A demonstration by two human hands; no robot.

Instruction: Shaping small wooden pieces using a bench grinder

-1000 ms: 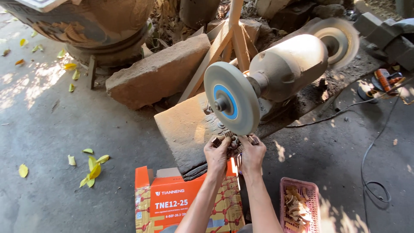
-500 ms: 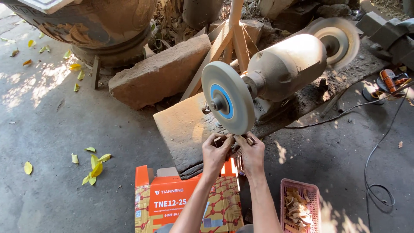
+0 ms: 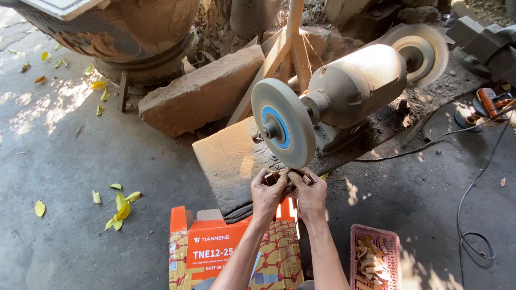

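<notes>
Both hands, left hand [image 3: 267, 194] and right hand [image 3: 309, 194], pinch a small wooden piece [image 3: 286, 176] together just beneath the grinding wheel [image 3: 283, 130]. It looks light, stiff and fiddly, best gripped by its ends, fingertips clear of the wheel.

A grinding wheel [image 3: 283, 130] stands just above both hands, its motor [image 3: 357, 90] to their upper right on a stone slab [image 3: 231, 161]. A cardboard box [image 3: 226, 252] sits below the left hand [image 3: 267, 194], a basket [image 3: 374, 258] of small pieces [image 3: 371, 260] below-right of the right hand [image 3: 310, 194].
</notes>
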